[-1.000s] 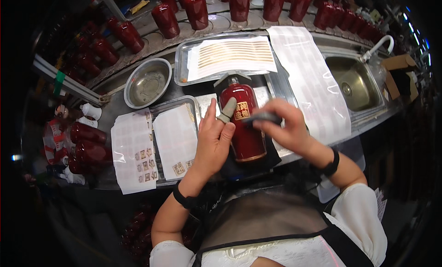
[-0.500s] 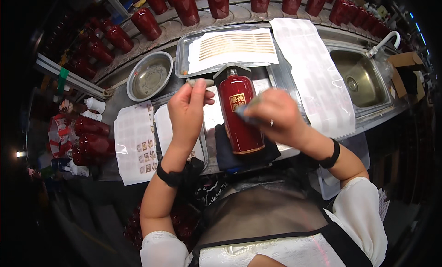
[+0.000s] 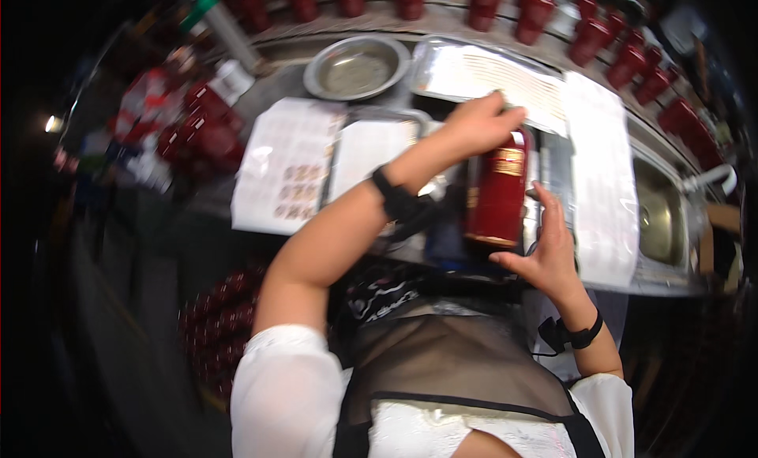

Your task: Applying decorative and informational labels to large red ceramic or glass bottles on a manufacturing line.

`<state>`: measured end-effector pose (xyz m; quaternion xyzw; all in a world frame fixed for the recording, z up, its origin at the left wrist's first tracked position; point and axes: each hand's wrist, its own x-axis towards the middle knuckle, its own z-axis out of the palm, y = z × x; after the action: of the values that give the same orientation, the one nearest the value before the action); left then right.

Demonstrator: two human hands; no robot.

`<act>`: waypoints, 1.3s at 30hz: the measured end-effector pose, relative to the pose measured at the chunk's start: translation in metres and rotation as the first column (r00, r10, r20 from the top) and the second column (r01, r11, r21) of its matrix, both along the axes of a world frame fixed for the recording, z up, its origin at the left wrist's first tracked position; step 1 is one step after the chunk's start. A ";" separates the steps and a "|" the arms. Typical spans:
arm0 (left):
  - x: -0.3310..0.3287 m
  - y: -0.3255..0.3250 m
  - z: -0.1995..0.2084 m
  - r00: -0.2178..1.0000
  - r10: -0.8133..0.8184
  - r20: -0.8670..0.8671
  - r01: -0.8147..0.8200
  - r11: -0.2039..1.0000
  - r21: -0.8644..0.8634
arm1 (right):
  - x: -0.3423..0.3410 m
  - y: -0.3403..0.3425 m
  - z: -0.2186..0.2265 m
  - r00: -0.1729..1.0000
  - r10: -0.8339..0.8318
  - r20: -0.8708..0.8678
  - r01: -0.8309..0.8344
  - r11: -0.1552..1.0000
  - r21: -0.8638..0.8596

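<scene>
Red bottle (image 3: pixel 497 191) lying on steel counter (image 3: pixel 553 166), between label sheets and sink. Left hand (image 3: pixel 480 122) now moved up to bottle neck, closed over top end. Right hand (image 3: pixel 545 249) shifted down, fingers spread wide, supporting bottom end. Looks like repositioning for turning bottle.

A bottle (image 3: pixel 497 191) lies on the counter (image 3: pixel 410 245) just in front of the person, its top pointing away. The left hand (image 3: pixel 482 125) rests at its far end, the right hand (image 3: pixel 545 253) at its near end. Left of the bottle sits a tray (image 3: pixel 367 146), and left of that a sheet of labels (image 3: pixel 284 166). Behind the tray stands a round bowl (image 3: pixel 355 67), with a second tray (image 3: pixel 482 71) to its right. A sink (image 3: pixel 659 213) lies far right. A row of bottles (image 3: pixel 616 47) lines the back.
</scene>
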<state>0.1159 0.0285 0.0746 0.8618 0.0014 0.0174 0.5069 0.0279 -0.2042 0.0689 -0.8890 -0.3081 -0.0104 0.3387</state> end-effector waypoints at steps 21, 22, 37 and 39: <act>-0.458 0.058 0.138 0.759 0.632 0.154 -0.637 0.672 0.378 | -0.074 0.089 0.005 0.681 0.710 -0.176 -0.696 0.703 0.143; -0.488 0.048 0.136 0.674 0.717 0.178 -0.712 0.566 0.416 | -0.079 0.088 0.004 0.687 0.675 -0.269 -0.657 0.735 0.165; -0.794 -0.196 -0.189 -0.572 0.820 0.019 -0.486 -0.358 0.797 | -0.088 0.117 -0.029 0.530 0.738 -0.417 -0.728 0.648 0.222; -0.809 -0.221 -0.214 -0.703 0.709 -0.054 -0.411 -0.342 0.845 | -0.079 0.122 -0.044 0.525 0.755 -0.393 -0.742 0.632 0.223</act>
<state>-0.6932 -0.1926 -0.1398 0.3904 0.9202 0.0210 0.0209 -0.0516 -0.0824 0.0253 -0.6418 -0.5715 0.3377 0.3840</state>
